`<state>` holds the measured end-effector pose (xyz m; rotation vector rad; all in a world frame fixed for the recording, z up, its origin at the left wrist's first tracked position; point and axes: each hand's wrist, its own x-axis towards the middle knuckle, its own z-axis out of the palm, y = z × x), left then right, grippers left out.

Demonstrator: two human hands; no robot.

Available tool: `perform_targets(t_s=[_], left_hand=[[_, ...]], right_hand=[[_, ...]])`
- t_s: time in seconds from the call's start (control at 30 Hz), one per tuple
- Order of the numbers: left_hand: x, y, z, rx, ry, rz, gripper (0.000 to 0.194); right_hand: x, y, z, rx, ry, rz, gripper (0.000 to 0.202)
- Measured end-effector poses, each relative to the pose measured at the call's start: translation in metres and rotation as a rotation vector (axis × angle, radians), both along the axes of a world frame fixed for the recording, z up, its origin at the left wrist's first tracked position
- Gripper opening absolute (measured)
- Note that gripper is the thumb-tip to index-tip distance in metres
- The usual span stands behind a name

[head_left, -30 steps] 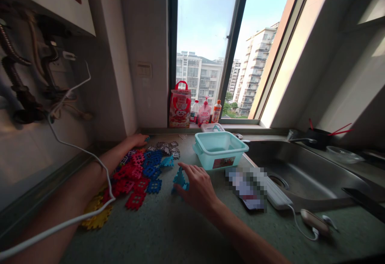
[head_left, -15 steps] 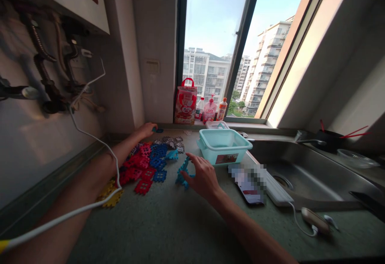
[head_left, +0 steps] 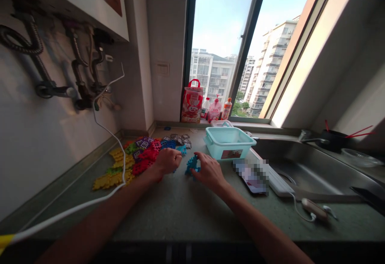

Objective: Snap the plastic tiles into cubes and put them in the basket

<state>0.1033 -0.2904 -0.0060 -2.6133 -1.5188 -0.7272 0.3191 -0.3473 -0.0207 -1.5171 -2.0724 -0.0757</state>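
Between the right hand's (head_left: pixel 210 172) curled thumb and fingers sits a light-blue, notched-edged piece (head_left: pixel 191 165), upright on the speckled green counter (head_left: pixel 168 220); the left hand's (head_left: pixel 169 160) fingers are curled closed, contents unclear. Beyond them stands a window (head_left: pixel 222 43).

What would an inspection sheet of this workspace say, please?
Surface: grey-green counter, flat; no spill seen.
Things: right hand grips light-blue toy pieces; left hand is by the coloured toy pieces; pale green tub stands beyond the right hand.
Clutter: phone, partly blurred, beside a white block.
Hands: both bare; left curled, contents unclear; right grip closed on its pieces.
Cables: long white cable crosses the counter's left side; thin white cable lies near the sink.
Surroundings: sink at right; red bag and bottles on the sill; pipes on the left wall.
People nearby: nothing seen.
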Motion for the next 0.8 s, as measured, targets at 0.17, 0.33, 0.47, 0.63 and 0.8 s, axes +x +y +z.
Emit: perform_targets(t_s=[0.17,0.33,0.47,0.63,0.8], left_hand=[[0.002,-0.004,-0.01,-0.072,0.165,-0.075,0.028],[-0.001,-0.009,-0.015,-0.125,0.177,-0.164,0.024],[-0.002,-0.015,-0.014,-0.143,0.17,-0.215,0.024],[0.0,-0.024,-0.01,-0.134,0.18,-0.24,0.024],[0.001,-0.027,-0.012,-0.153,0.16,-0.265,0.026]], right_hand=[[0.0,0.003,-0.008,-0.059,-0.035,-0.003,0.051],[0.003,0.009,-0.016,-0.127,-0.031,0.034,0.054],[0.006,0.012,-0.018,-0.169,0.023,0.078,0.059],[0.008,0.014,-0.016,-0.224,0.039,0.118,0.063],[0.009,0.016,-0.017,-0.234,0.058,0.124,0.06]])
